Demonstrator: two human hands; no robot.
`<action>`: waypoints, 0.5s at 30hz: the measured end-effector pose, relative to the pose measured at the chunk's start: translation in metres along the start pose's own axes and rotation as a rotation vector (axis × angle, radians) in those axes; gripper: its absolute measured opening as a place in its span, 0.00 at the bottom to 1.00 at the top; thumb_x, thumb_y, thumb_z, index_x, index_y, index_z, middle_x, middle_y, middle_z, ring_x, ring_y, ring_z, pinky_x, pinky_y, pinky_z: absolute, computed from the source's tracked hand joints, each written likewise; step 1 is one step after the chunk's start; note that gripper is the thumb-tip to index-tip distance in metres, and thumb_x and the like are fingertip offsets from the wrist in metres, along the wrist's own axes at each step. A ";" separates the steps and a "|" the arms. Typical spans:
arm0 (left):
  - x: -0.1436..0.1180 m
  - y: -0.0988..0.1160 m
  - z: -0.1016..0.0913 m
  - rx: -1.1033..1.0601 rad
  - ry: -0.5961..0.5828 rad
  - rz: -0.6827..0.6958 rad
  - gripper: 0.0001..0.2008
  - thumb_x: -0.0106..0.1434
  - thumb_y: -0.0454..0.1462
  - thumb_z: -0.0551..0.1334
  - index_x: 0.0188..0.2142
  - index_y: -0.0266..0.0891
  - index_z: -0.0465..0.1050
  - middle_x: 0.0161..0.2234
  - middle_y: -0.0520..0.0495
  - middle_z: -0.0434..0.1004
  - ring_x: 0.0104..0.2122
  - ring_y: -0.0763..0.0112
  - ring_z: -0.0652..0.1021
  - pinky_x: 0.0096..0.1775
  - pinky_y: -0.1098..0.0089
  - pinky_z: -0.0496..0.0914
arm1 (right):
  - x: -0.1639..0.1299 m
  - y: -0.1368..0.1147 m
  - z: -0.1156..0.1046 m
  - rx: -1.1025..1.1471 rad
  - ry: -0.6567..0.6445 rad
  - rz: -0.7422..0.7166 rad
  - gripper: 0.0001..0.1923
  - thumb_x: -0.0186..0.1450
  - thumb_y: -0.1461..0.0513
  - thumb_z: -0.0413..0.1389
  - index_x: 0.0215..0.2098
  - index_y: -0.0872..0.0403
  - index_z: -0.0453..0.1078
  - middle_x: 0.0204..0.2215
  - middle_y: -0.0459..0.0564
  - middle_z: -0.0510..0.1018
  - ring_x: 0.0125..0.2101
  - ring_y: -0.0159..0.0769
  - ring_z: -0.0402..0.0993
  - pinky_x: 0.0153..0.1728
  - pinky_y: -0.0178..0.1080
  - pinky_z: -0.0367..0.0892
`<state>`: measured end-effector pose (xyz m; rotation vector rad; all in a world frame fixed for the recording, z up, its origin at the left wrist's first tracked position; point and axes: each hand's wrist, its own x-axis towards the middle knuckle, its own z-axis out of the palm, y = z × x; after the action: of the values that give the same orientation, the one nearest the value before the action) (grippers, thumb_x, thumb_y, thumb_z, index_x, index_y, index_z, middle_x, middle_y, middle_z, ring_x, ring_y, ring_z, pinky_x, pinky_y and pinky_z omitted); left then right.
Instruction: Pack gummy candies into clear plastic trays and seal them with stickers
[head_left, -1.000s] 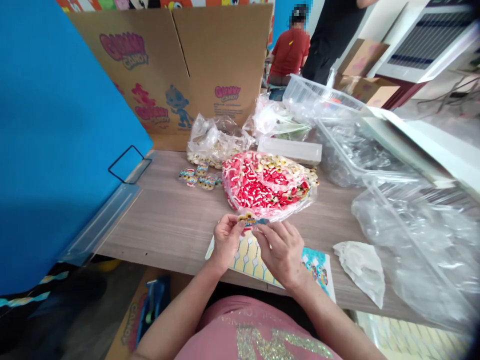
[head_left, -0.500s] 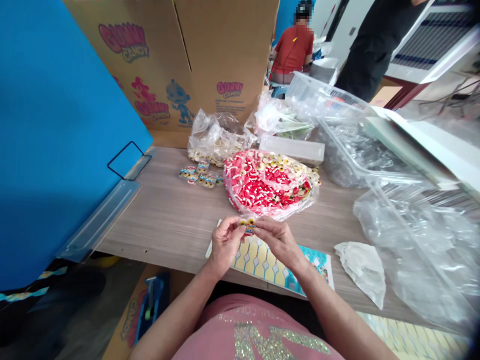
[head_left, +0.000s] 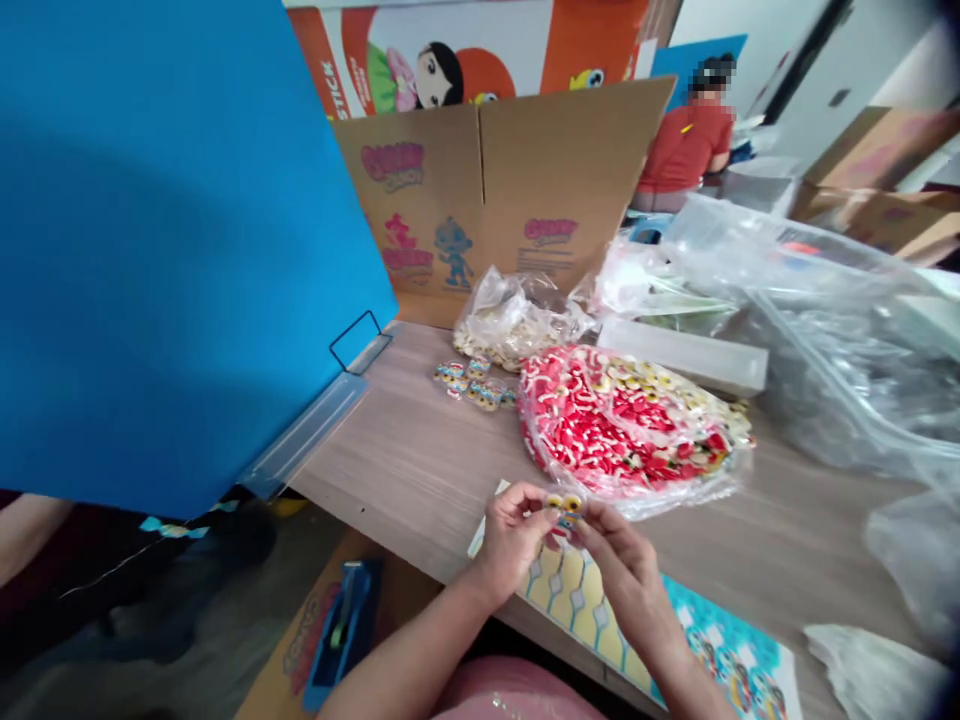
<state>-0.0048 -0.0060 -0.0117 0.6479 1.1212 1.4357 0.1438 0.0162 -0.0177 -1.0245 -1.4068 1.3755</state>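
Note:
Between my two hands is a small clear candy pack (head_left: pixel 564 515) with yellow-and-black eye candies at the top, a blue printed band and a red piece below. My left hand (head_left: pixel 514 535) pinches its left edge, thumb in front. On the right edge my right hand (head_left: pixel 619 550) pinches it likewise. Under my hands lies a printed sticker sheet (head_left: pixel 577 595), yellow and teal. Just beyond them, an opened plastic bag of red-and-white lip candies and eye candies (head_left: pixel 622 420) rests on the table. Several similar filled packs (head_left: pixel 480 385) lie to its left.
A clear bag of eye candies (head_left: pixel 517 320) stands behind, against a cardboard carton (head_left: pixel 555 170). A white tray (head_left: pixel 682 355) and a large clear plastic bin (head_left: pixel 847 370) are at right. A blue panel (head_left: pixel 172 250) borders the left. A person in red (head_left: pixel 686 150) sits farther back.
My view has swung left and up, so the table things sit farther right and lower. Both hands still hold the candy pack. The standing person in black is out of view.

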 end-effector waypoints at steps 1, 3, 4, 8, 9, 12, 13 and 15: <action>0.001 0.000 0.000 0.004 0.016 0.020 0.18 0.49 0.46 0.74 0.29 0.35 0.73 0.25 0.49 0.76 0.22 0.74 0.74 0.25 0.72 0.72 | 0.000 0.002 0.001 0.035 0.042 -0.009 0.14 0.63 0.53 0.62 0.46 0.47 0.76 0.38 0.50 0.83 0.37 0.40 0.79 0.39 0.40 0.74; 0.000 -0.001 0.002 0.014 0.035 0.060 0.17 0.50 0.45 0.73 0.30 0.36 0.74 0.26 0.49 0.77 0.23 0.73 0.75 0.25 0.71 0.73 | 0.000 0.003 0.005 0.029 0.143 -0.037 0.15 0.61 0.54 0.64 0.45 0.48 0.77 0.37 0.50 0.83 0.37 0.40 0.79 0.39 0.41 0.74; -0.002 -0.001 0.003 0.023 0.035 0.076 0.16 0.51 0.45 0.73 0.30 0.36 0.74 0.26 0.49 0.77 0.23 0.73 0.75 0.26 0.71 0.74 | -0.001 0.001 0.006 -0.013 0.171 -0.049 0.13 0.60 0.54 0.65 0.42 0.49 0.78 0.35 0.50 0.83 0.35 0.40 0.79 0.39 0.41 0.73; -0.006 -0.002 0.007 0.124 0.008 0.102 0.12 0.53 0.42 0.72 0.32 0.37 0.77 0.27 0.50 0.79 0.25 0.72 0.77 0.30 0.70 0.76 | 0.000 -0.007 0.008 -0.003 0.048 0.014 0.10 0.61 0.54 0.63 0.32 0.52 0.80 0.27 0.47 0.80 0.29 0.37 0.74 0.35 0.39 0.70; -0.006 -0.002 0.007 0.151 0.006 0.099 0.12 0.53 0.42 0.72 0.32 0.37 0.77 0.28 0.50 0.80 0.25 0.71 0.78 0.31 0.70 0.76 | 0.001 -0.008 0.006 0.064 0.001 0.051 0.11 0.61 0.53 0.63 0.32 0.52 0.80 0.26 0.47 0.79 0.29 0.36 0.74 0.35 0.38 0.70; -0.005 -0.003 0.006 0.177 -0.010 0.076 0.11 0.53 0.42 0.73 0.32 0.39 0.78 0.29 0.50 0.80 0.26 0.70 0.79 0.31 0.71 0.76 | 0.002 -0.009 0.001 0.218 -0.060 0.098 0.15 0.59 0.50 0.64 0.35 0.52 0.80 0.28 0.47 0.80 0.31 0.36 0.74 0.38 0.38 0.70; -0.005 -0.003 0.005 0.179 -0.012 0.071 0.11 0.53 0.42 0.73 0.32 0.39 0.79 0.29 0.51 0.80 0.26 0.70 0.79 0.31 0.71 0.77 | 0.001 -0.009 -0.001 0.246 -0.059 0.095 0.16 0.59 0.49 0.64 0.36 0.52 0.80 0.30 0.47 0.80 0.32 0.36 0.74 0.39 0.39 0.70; -0.006 -0.005 0.005 0.191 0.002 0.063 0.12 0.51 0.42 0.74 0.32 0.40 0.80 0.29 0.51 0.81 0.25 0.70 0.79 0.29 0.72 0.77 | -0.004 -0.007 -0.004 0.274 -0.052 0.095 0.18 0.60 0.46 0.63 0.35 0.52 0.80 0.29 0.46 0.79 0.31 0.35 0.73 0.39 0.38 0.69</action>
<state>0.0030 -0.0104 -0.0125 0.8231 1.2590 1.3930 0.1490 0.0135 -0.0111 -0.8896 -1.1774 1.6239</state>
